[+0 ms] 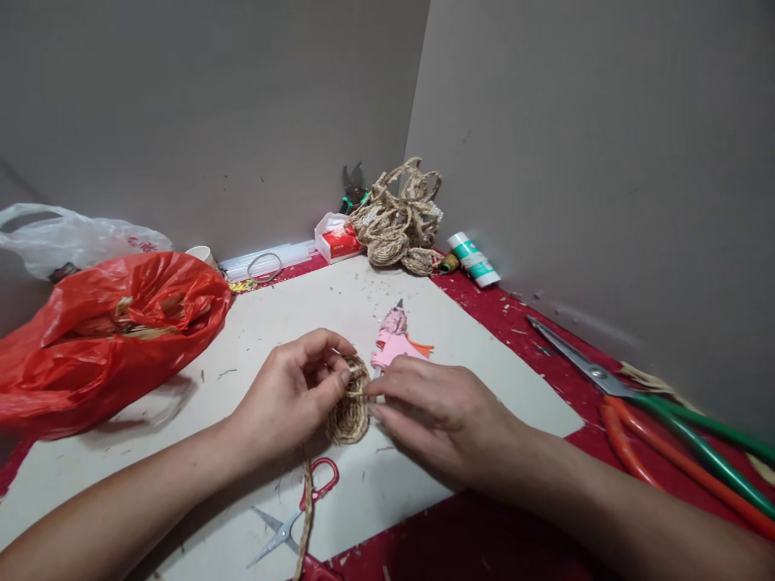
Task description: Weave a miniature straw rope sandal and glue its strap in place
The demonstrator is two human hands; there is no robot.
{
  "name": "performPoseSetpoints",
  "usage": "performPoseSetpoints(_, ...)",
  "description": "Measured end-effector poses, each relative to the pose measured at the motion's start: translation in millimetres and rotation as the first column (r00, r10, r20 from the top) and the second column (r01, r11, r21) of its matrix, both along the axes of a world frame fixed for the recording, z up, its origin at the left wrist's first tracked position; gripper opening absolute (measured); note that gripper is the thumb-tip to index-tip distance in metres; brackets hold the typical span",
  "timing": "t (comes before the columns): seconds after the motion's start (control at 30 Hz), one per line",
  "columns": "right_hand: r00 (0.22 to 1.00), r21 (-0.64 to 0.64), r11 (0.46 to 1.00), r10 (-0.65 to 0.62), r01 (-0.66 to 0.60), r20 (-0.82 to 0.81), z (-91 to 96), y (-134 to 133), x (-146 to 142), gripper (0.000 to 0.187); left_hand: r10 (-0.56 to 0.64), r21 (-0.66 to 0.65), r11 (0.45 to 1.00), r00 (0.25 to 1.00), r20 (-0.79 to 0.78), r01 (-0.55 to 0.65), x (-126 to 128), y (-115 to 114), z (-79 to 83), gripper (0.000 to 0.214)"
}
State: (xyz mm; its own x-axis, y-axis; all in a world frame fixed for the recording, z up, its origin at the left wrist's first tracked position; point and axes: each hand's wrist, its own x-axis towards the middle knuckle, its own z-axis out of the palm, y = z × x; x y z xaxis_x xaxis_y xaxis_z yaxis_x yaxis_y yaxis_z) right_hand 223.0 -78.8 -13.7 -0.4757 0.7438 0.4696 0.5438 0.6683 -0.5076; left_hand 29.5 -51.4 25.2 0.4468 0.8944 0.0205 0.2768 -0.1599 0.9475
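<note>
My left hand [295, 393] pinches the left edge of a small coiled jute-rope oval [349, 411] held on edge above the cardboard sheet [291, 315]. My right hand [437, 407] pinches its right edge with thumb and fingertips. A loose tail of braided rope [306, 516] hangs from the coil toward me. Just behind my hands lies a pink hot glue gun [394, 339]. Small red-handled scissors [296, 512] lie on the sheet near the front edge, under the rope tail.
A red plastic bag [102, 339] and a clear bag [73, 238] fill the left. At the back corner sit a jute rope pile [396, 214], tissue pack [337, 239], pliers [353, 190], glue sticks [266, 260] and a white-green tube [474, 259]. Large green-and-orange-handled shears [654, 403] lie right.
</note>
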Motion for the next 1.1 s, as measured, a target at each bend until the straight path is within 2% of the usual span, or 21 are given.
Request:
performPoseSetpoints(0.1,0.992,-0.017,0.998,-0.063,0.062,-0.108,-0.3,2,0,0.015,-0.013,0.085,0.996,0.997,-0.072,0.019,0,-1,-0.1,0.012)
performPoseSetpoints(0.2,0.981,-0.058,0.992,-0.122,0.115,-0.150,-0.1,3,-1,0.015,-0.031,0.124,0.991,0.993,-0.111,0.044,0,-1,-0.7,0.015)
performPoseSetpoints(0.4,0.984,-0.080,0.994,-0.087,0.075,-0.158,-4.9,3,-3,0.020,-0.038,0.206,0.976,0.986,-0.160,0.071,0,-4,-2.7,0.017)
performPoseSetpoints(0.5,0.985,-0.110,0.989,-0.113,0.099,-0.132,-7.1,4,-3,0.012,-0.037,0.306,0.947,0.980,-0.196,0.097,-2,-6,-3.7,0.019)
performPoseSetpoints(0.63,0.982,-0.154,0.979,-0.149,0.131,-0.113,-7.8,7,-3,0.011,0.066,0.349,0.937,0.992,-0.103,-0.026,-5,-1,-9.3,0.017)
performPoseSetpoints(0.7,0.979,-0.166,0.976,-0.165,0.144,-0.120,-7.7,8,-3,0.011,0.139,0.284,0.951,0.990,-0.026,-0.126,-6,7,-14.1,0.017)
performPoseSetpoints(0.77,0.975,-0.171,0.972,-0.183,0.160,-0.126,-6.9,8,-2,0.011,0.173,0.133,0.976,0.985,0.027,-0.175,-7,16,-18.5,0.020)
performPoseSetpoints(0.83,0.971,-0.170,0.969,-0.200,0.177,-0.134,-5.6,9,-2,0.011,0.111,-0.097,0.990,0.992,0.059,-0.105,-7,23,-21.2,0.025)
performPoseSetpoints(0.93,0.961,-0.190,0.964,-0.220,0.187,-0.169,-3.4,9,-1,0.012,-0.005,-0.364,0.930,0.994,0.112,0.046,-6,27,-22.2,0.037)
performPoseSetpoints(1.0,0.954,-0.214,0.959,-0.227,0.185,-0.196,-2.4,9,0,0.013,-0.045,-0.430,0.896,0.986,0.160,0.111,-5,26,-22.4,0.048)
performPoseSetpoints(1.1,0.951,-0.231,0.955,-0.233,0.185,-0.204,-1.1,8,0,0.012,-0.053,-0.443,0.884,0.973,0.223,0.150,-5,22,-23.3,0.053)
